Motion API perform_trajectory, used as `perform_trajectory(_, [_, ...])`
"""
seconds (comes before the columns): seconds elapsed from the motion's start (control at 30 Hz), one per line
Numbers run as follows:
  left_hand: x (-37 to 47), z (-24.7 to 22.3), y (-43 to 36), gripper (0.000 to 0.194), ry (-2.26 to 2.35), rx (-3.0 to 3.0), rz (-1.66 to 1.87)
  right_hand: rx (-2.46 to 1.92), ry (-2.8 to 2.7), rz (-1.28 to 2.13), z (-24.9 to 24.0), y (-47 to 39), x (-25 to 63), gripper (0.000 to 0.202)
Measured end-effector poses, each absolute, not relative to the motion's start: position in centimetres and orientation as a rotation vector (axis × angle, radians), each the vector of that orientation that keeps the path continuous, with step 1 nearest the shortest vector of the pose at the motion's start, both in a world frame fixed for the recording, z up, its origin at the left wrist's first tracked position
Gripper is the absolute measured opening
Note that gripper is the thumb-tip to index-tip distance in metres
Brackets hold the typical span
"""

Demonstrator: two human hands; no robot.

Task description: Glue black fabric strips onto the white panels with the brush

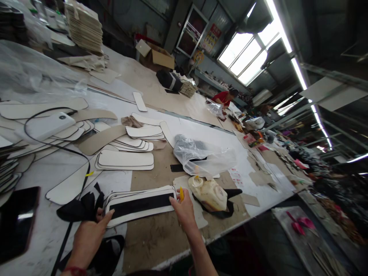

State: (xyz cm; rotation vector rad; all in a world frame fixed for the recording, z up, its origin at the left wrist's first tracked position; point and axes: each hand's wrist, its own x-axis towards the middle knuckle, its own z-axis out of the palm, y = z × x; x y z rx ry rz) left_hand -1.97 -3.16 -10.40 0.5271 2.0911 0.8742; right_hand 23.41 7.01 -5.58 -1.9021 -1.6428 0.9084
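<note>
A long white panel (135, 217) with rounded corners and a dark edge lies on a stack of similar panels. Along its middle runs a black strip (140, 206). My left hand (90, 235) is closed at the panel's left end, its thumb on top by the strip's end. At the opposite end, my right hand (184, 211) grips the edge, thumb on the strip's tip. A small yellow piece (181, 194) sticks up at the right hand's fingers; its kind is unclear. Black fabric pieces (83, 207) lie beside my left hand.
A stained, cream-coloured container (211, 193) stands right of my right hand. Behind it lies a clear plastic bag (204, 153) with dark contents. More white panels (125, 159) are stacked farther back; a phone (18, 222) and a white power bank (46, 124) lie left. A person (224, 99) sits far off.
</note>
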Motion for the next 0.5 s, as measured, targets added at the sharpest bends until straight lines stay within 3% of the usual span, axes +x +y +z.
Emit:
perform_trajectory(0.2, [-1.9,-10.0,-3.0,0.019,2.114,0.537,0.796,-1.662,-1.729,1.354,-4.6,7.2,24.3,0.026])
perform_trajectory(0.5, [-2.6,-8.9,-4.1,0.059,1.994,0.556,0.997,-1.42,-1.533,1.658,-1.5,6.9,25.9,0.031])
